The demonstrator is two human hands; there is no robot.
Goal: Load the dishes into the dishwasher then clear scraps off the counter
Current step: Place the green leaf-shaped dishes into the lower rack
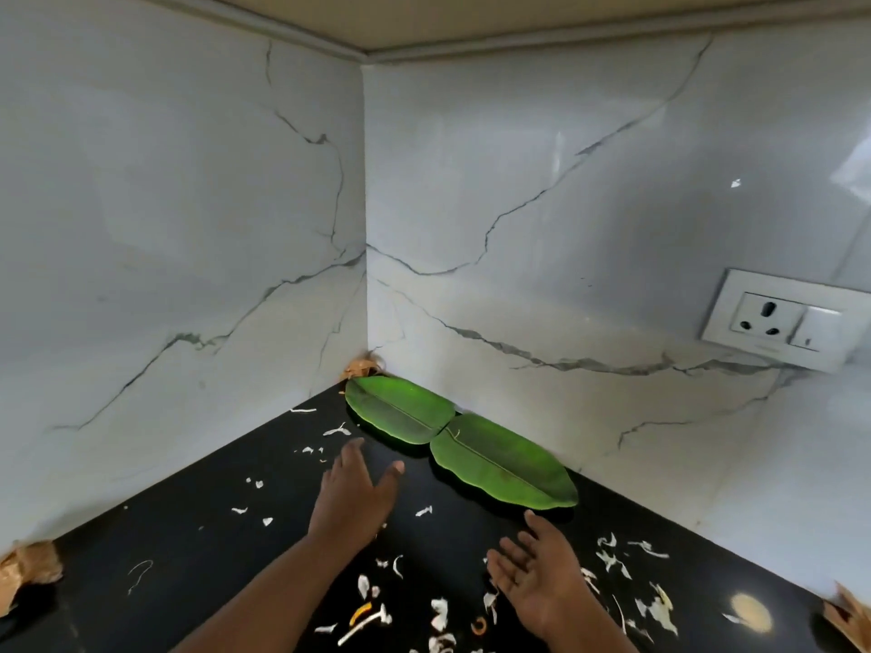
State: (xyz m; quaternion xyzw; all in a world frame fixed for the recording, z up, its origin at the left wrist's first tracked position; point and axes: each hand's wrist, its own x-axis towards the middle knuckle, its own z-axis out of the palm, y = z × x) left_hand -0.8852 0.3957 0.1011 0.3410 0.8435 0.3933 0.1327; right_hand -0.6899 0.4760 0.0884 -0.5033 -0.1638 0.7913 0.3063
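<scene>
Two green leaf-shaped plates lie end to end in the counter's back corner: the far plate [398,410] and the near plate [502,461]. White and orange scraps [372,610] are strewn over the black counter [198,549]. My left hand [356,494] hovers open just in front of the far plate, fingers stretched toward it. My right hand [537,575] is open, palm turned left, just below the near plate's right end. Neither hand holds anything.
Marbled white walls meet in a corner behind the plates. A wall socket [787,320] sits at the right. Brown dry peels lie at the corner [360,367], the left edge [30,570] and the lower right [848,615].
</scene>
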